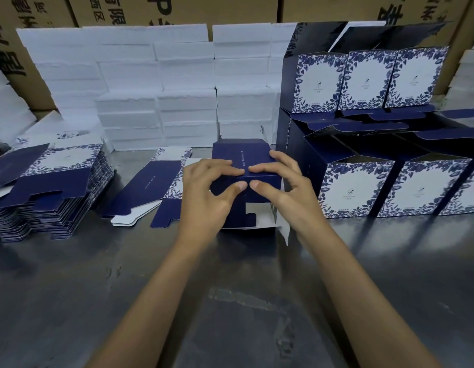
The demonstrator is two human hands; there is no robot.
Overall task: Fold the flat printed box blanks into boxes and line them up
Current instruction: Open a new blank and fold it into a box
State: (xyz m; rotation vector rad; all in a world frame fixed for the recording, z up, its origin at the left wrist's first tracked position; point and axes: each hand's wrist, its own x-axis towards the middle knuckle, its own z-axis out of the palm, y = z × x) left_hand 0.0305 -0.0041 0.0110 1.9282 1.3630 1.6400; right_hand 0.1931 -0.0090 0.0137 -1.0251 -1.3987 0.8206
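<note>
While half-folded box (244, 166) sits btwn hands, left hand (204, 192) & right hand (286, 187) pinch its front edge.

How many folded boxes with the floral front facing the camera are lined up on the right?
6: three on the upper row, three on the table row, the last cut by the frame edge. More may sit behind or beyond it.

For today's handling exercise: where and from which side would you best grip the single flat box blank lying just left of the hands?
Pinch the flat box blank at its near white tab, coming from the front: that edge juts out free, while the left hand crowds its right side.
</note>
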